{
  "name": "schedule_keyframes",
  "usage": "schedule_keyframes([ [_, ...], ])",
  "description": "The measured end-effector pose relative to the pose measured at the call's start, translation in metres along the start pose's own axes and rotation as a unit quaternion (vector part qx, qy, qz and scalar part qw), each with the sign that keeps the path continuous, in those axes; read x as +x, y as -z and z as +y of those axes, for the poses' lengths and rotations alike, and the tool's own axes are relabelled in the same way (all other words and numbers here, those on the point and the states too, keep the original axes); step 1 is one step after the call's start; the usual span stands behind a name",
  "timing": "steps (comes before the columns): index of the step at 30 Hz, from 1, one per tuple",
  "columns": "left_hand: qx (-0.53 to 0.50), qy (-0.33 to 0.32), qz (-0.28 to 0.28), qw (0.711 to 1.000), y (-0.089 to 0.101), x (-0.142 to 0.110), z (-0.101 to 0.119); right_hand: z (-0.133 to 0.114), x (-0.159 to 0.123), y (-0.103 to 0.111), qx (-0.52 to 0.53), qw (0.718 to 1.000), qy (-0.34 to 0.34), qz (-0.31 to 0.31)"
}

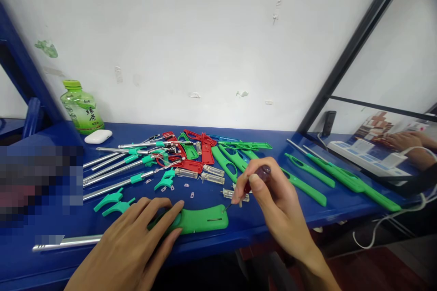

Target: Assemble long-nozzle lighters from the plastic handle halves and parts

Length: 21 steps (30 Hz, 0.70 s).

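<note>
My left hand [134, 238] lies flat over the near end of a green plastic handle shell [201, 219] at the front edge of the blue bench, its fingers stretched out and pressing on it. A metal tube [66, 242] runs out from under that hand to the left. My right hand [269, 198] is closed on a small screwdriver with a dark red handle [257, 176]. The thin tip of the screwdriver touches the right end of the green shell.
Several green and red handle shells [205, 145], metal tubes with teal fittings [119, 163] and small clear parts [213, 170] are spread over the blue bench [341, 209]. A green tea bottle [82, 109] and a white earbud case [98, 136] stand at back left. Another person's hands [409, 143] show at far right.
</note>
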<state>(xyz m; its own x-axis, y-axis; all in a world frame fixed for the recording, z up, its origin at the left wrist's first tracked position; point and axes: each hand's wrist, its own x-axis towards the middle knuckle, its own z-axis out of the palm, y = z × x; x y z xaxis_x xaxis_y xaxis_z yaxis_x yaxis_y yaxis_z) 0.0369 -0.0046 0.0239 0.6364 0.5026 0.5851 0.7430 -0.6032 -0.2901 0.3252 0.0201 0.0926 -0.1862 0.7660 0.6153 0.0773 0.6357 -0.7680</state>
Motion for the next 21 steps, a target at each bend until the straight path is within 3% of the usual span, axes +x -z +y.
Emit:
schedule_keyframes([
  [11,-0.012,0.007,-0.003,1.0,-0.001,0.0,-0.001,-0.002,-0.001,0.002,-0.07,0.997,0.018,-0.034],
  [21,0.019,-0.017,-0.011,1.0,-0.001,-0.003,-0.002,0.016,0.002,-0.018,-0.06,0.99,0.129,-0.014],
])
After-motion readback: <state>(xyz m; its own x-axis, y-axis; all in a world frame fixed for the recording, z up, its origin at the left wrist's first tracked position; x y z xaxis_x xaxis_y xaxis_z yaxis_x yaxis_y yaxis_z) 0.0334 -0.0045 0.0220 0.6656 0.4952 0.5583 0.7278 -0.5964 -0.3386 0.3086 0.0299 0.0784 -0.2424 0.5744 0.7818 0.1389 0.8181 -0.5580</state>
